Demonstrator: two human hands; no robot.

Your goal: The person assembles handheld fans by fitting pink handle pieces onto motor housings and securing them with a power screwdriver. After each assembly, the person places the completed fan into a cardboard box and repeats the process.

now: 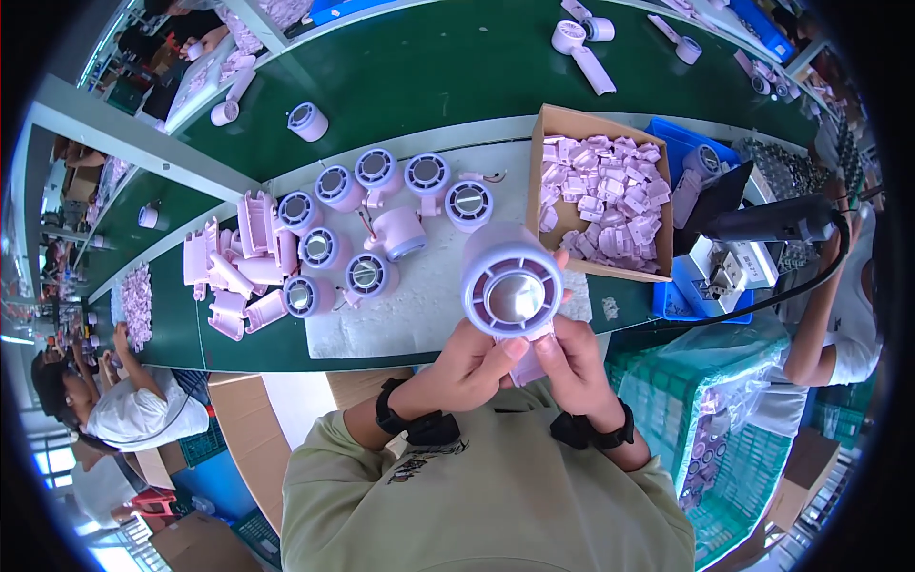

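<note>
Close in front of my chest I hold a lilac handheld fan [512, 283] with a round slotted head and a shiny silver centre. My left hand [477, 360] closes round the lower neck of it, thumb on the front. From the other side my right hand [574, 355] grips the same neck, thumb pressed next to the left thumb; some of its fingers pass behind the fan. Beyond the hands, several fan heads [367, 274] lie on a white mat [419, 319], some with wires sticking out. Left of them is a pile of lilac handle shells [255, 224].
A cardboard box [665, 214] of small lilac parts stands right of the mat, beside a blue bin [681, 286]. A black-handled tool with a cable [772, 224] juts in there. A green conveyor [419, 76] carries loose fans. A green crate [734, 477] stands lower right; co-workers sit on both sides.
</note>
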